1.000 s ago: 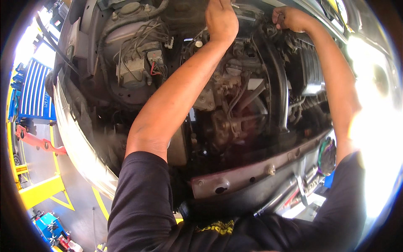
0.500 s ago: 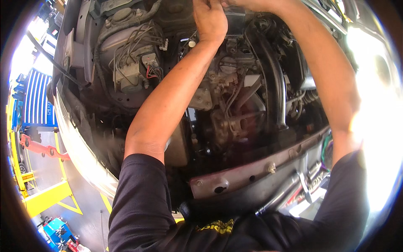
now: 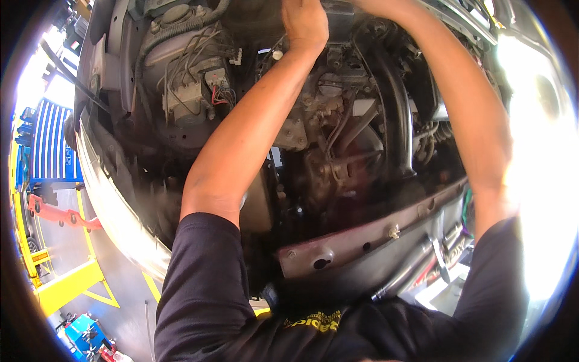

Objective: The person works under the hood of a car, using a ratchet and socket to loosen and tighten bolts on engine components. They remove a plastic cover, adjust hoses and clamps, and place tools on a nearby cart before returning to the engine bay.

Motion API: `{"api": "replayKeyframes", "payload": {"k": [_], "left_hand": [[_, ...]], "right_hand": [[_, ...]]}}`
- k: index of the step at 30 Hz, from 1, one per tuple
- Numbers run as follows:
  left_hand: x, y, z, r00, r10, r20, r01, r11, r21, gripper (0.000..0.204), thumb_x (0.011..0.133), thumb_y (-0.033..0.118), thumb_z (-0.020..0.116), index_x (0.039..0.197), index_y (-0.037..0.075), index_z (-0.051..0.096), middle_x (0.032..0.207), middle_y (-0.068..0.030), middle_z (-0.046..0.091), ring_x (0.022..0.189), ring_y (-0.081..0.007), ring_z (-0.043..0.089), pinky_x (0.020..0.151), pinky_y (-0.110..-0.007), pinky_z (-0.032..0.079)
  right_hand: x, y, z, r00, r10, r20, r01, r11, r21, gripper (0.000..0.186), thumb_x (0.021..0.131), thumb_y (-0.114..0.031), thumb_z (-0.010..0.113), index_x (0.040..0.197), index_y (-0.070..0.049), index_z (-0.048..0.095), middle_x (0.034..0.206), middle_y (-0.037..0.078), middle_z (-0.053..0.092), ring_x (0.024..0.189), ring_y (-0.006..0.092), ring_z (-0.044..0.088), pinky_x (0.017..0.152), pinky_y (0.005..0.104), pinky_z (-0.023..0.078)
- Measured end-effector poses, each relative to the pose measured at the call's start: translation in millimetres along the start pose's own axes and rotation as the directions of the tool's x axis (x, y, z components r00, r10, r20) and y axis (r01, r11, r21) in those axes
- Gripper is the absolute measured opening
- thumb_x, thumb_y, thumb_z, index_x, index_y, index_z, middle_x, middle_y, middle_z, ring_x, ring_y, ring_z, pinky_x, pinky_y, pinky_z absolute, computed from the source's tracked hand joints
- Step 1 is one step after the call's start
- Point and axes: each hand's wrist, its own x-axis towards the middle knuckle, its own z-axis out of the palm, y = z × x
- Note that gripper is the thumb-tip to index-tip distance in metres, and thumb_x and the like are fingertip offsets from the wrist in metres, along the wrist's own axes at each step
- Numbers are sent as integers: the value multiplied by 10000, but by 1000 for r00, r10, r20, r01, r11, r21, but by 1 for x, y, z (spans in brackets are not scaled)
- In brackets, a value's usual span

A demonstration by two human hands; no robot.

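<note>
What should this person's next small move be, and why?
Probably tilting the head up slightly: over the engine bay, the left hand runs past the picture's top edge, hiding its fingertips, and the right hand is mostly out of frame, so what either holds or touches cannot be seen.

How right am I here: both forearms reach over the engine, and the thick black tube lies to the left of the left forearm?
One thing is off: the black tube is not left of the left forearm. The head view shows it between the left and right forearm. Both do reach over the engine.
</note>
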Motion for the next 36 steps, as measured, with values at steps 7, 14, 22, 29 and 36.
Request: {"api": "replayKeyframes", "payload": {"k": [7,14,22,29,36], "left_hand": [[5,4,-7,990,-76,120,56,985,164,385,994,342,420,1088,17,602,1109,-224,613,1096,-420,575,976,-466,431],[3,24,-7,964,-248,100,212,937,278,418,997,392,419,1162,60,611,1157,-249,636,1130,-461,582,964,-522,450],[14,-32,-9,967,149,208,-227,874,430,442,1003,425,420,1179,63,602,1168,-256,636,1128,-484,577,959,-543,445],[7,6,-6,974,-157,161,109,956,271,417,1023,412,400,1169,79,606,1169,-220,637,1124,-462,581,956,-523,444],[12,6,-10,980,-44,192,-8,965,263,452,1026,439,390,1152,71,619,1194,-227,631,1139,-469,572,960,-514,442]], "right_hand": [[-90,-44,24,864,410,293,-483,839,249,192,932,-108,689,1072,23,680,898,120,741,833,167,733,748,306,580],[-80,-64,31,869,280,409,-227,958,-174,215,846,-60,713,1037,32,677,963,219,725,969,381,701,847,438,550],[-75,-65,32,879,157,451,-19,955,-295,173,813,-36,693,975,24,679,949,224,712,947,397,690,834,476,547],[-61,-71,29,818,95,568,68,963,-259,111,822,21,619,911,22,687,915,230,700,929,394,699,808,480,557],[-44,-59,25,741,143,656,-4,978,-209,265,901,-226,687,947,28,746,914,279,715,923,428,713,806,502,568]]}}
